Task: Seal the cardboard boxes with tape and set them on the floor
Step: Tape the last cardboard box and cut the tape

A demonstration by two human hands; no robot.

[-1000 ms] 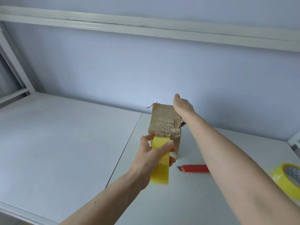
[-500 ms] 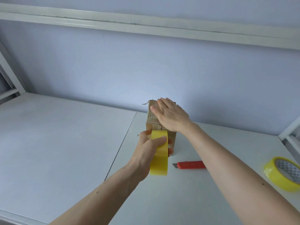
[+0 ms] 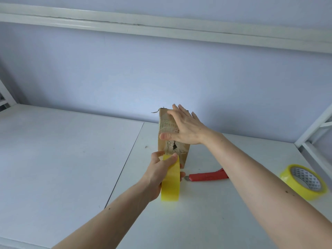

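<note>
Box top mostly hidden under right hand; cutter rear behind forearm, possibly.

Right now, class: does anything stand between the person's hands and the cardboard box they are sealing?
Nothing visible does. The right hand already lies flat on the cardboard box; the left hand holds the tape roll right at its near face.

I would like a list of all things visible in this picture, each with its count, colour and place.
cardboard box: one, brown, worn, standing on the table near the wall
tape roll in hand: one, yellow, in front of the box
second tape roll: one, yellow, lying at the table's right edge
knife: one, red, flat on the table right of the box
table: white
left hand: grips the tape roll
right hand: flat on the box top
</note>
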